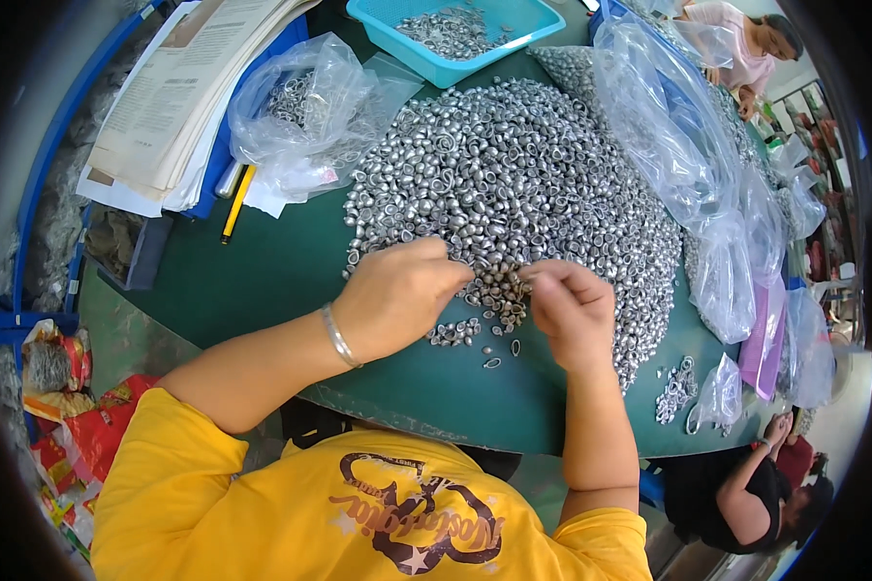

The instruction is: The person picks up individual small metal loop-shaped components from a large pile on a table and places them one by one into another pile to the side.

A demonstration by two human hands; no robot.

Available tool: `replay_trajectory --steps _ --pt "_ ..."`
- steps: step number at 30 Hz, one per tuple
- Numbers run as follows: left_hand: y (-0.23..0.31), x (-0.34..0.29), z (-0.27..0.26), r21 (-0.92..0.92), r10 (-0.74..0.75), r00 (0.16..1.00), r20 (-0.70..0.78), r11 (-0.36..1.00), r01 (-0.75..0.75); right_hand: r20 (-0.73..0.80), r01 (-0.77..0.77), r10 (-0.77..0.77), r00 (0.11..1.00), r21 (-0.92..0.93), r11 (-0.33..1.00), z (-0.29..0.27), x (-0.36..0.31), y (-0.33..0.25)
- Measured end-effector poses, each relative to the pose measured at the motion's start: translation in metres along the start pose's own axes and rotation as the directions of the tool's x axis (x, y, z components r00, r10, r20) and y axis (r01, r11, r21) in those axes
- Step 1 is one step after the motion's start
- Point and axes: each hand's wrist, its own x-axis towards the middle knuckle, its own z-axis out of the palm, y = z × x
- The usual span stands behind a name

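A wide heap of small grey metal pieces (494,165), rounded and ring-like, covers the middle of a green table. At its near edge my left hand (402,295), with a silver bangle at the wrist, has thumb and fingers pinched together. Facing it, my right hand (572,315) also pinches, thumb against forefinger. Whatever sits in either pinch is too small or hidden to make out. Between and below the hands lie a darker patch of pieces (501,290), a small separate cluster (453,333) and a few loose rings (492,363).
A blue plastic basket (446,68) with metal pieces stands at the far side. Left are a clear bag (305,107), stacked papers (174,97) and a yellow pen-like tool (237,205). Plastic bags (722,261) line the right. Two other people (731,44) are on the right side.
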Motion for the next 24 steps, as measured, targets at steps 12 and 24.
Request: replay_trajectory --steps 12,24 --pt "0.002 0.0 0.008 0.142 0.016 0.992 0.126 0.989 -0.034 0.144 0.365 -0.483 0.864 -0.84 0.401 0.019 0.006 0.016" --pt "0.003 -0.002 0.003 0.169 0.005 0.974 0.227 0.985 -0.044 0.222 0.349 -0.42 0.88 -0.902 0.253 0.019 0.001 0.012"
